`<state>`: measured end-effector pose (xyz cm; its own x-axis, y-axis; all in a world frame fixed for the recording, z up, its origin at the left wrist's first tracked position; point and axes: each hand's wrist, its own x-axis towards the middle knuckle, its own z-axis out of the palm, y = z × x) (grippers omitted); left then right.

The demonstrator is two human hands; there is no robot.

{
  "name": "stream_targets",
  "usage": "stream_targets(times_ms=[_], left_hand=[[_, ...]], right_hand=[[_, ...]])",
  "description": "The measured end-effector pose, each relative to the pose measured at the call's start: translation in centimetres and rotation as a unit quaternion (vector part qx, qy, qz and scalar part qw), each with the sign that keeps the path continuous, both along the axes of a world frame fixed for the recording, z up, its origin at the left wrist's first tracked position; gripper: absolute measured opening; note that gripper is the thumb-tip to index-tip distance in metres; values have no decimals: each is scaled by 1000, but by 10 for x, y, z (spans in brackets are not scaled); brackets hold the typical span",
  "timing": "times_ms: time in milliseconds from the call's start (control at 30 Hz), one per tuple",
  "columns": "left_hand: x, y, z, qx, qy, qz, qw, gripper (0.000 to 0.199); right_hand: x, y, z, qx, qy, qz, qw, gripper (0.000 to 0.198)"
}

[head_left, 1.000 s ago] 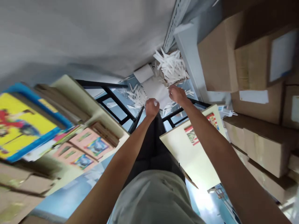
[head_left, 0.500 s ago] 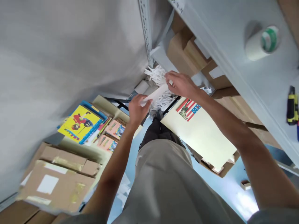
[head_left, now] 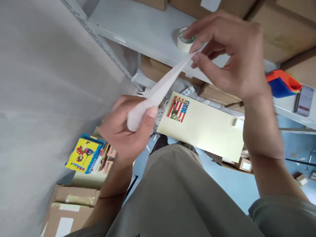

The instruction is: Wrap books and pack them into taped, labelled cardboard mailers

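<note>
A long white paper strip [head_left: 164, 84] is stretched slantwise between my two hands, its lower end curling over. My left hand [head_left: 125, 131] grips that lower end, with the thumb lying on top of it. At the upper end, my right hand [head_left: 229, 56] pinches the strip between thumb and fingers. Just behind the right fingertips, a roll of tape [head_left: 185, 44] stands on the grey shelf [head_left: 143, 29]. Below the strip, a pile of white paper scraps [head_left: 159, 115] is partly hidden by my left hand.
A pale yellow board [head_left: 209, 128] bears a card with a flag picture [head_left: 178, 109]. Books [head_left: 84, 154] and cardboard boxes [head_left: 76, 200] are stacked at the left. On the shelf at right are a red-and-blue holder [head_left: 283, 84] and a phone [head_left: 304, 100]. A wall [head_left: 44, 82] rises at left.
Both hands have come up closer to the camera, away from the scrap pile, still holding the strip. The view has swung right, bringing the holder and phone into sight.
</note>
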<state>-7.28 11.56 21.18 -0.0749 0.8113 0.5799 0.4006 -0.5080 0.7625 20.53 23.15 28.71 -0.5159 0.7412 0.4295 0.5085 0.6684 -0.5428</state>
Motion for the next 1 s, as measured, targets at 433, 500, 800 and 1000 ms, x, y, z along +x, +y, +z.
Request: stream_targets(times_ms=[433,500,800,1000], left_hand=[[332,-67,-150,-74,77,-311,945,35],[360,-76,-181,-121,131,-323,930,37],[422,-105,-256,-283,328,-409,803,41],[342,-64,-307,-367,377,-332,783,65]], right_hand=[[324,-164,-189,-163,143,-265,939,36],[345,-192,-226,-204,182,-308,911,54],[358,-262,-377,-388,170,-459,781,105],[366,-261,-446,-478,93,-533,692,96]])
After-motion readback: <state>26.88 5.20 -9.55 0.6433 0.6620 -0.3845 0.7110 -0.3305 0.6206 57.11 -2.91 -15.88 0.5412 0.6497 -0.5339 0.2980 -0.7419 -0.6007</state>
